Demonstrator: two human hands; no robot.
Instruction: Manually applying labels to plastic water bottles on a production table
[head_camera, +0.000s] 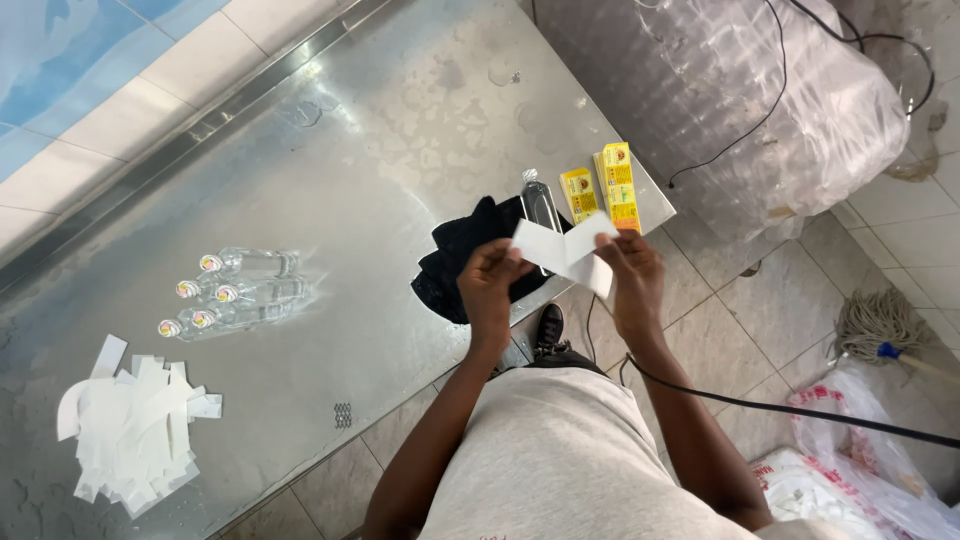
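1. Head view: the white paper strip (563, 250) is pinched between both hands over the steel table's (330, 170) near edge.
2. Its long axis slants; the left hand (492, 278) grips the upper-left end, the right hand (628, 268) the lower-right.
3. A clear bottle (540, 205) lies just beyond, on black cloth (462, 255).

Both arms reach forward from the torso, bent at the elbows, forearms converging ahead of the chest. Left hand (492, 275) is raised, back of hand toward the camera, fingers curled with thumb and fingertips pinched together. Right hand (632, 272) sits level with it and just beside, wrist roughly straight, fingers likewise curled into a pinch. Hands are near each other but do not touch. Both forearms bare; short light sleeves cover the upper arms.
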